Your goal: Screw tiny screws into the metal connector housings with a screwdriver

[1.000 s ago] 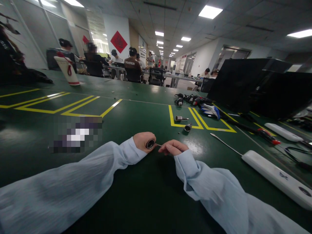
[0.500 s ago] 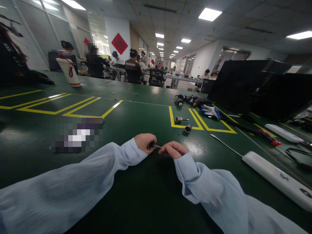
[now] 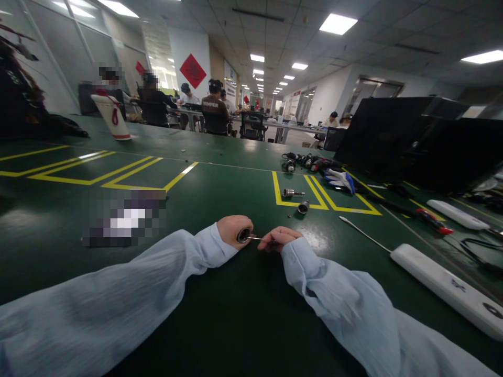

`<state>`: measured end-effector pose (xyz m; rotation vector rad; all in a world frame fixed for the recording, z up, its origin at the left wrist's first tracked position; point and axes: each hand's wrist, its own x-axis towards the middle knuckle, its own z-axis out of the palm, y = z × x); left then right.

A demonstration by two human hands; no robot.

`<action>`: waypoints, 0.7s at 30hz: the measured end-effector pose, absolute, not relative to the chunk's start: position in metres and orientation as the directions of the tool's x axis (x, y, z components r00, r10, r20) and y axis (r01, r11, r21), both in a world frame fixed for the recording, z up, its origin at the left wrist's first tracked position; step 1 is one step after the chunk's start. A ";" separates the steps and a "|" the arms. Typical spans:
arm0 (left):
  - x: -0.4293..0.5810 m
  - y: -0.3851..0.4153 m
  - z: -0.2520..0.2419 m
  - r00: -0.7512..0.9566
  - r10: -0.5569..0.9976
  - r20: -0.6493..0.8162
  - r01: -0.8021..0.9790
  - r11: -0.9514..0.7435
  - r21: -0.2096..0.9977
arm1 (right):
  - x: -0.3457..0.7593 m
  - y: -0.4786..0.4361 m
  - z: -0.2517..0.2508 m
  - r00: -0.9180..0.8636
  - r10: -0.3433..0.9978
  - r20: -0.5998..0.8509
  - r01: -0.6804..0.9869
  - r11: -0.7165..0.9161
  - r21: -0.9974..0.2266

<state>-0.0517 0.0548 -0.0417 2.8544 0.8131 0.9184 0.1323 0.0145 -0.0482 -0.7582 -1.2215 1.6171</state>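
My two hands (image 3: 229, 230) (image 3: 282, 238); nearest me, three metal sockets (image 3: 243, 235) (image 3: 289, 192) (image 3: 303, 208), one thin rod (image 3: 255, 239); one cup (image 3: 112, 116), two white bars (image 3: 444, 285) (image 3: 458, 214).

A tapered white cup with red trim (image 3: 115, 119) stands left on a glossy green tabletop (image 3: 236, 314); a white-and-blue cloth glove (image 3: 340, 179) lies at right. A red diamond-shaped poster (image 3: 193, 70) hangs on a white pillar (image 3: 198, 43).
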 end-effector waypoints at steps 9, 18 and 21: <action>-0.051 0.056 -0.040 0.596 0.555 0.581 0.434 -0.831 0.348 | 0.129 0.013 -0.049 -0.372 0.927 0.055 -0.371 -0.094 -0.924; -0.051 0.055 -0.040 0.598 0.567 0.566 0.461 -0.821 0.335 | 0.128 0.005 -0.048 -0.216 0.955 0.203 -0.246 0.148 -0.958; -0.051 0.056 -0.042 0.639 0.550 0.537 0.478 -0.831 0.283 | 0.127 0.002 -0.050 -0.183 0.936 0.300 -0.040 0.298 -0.954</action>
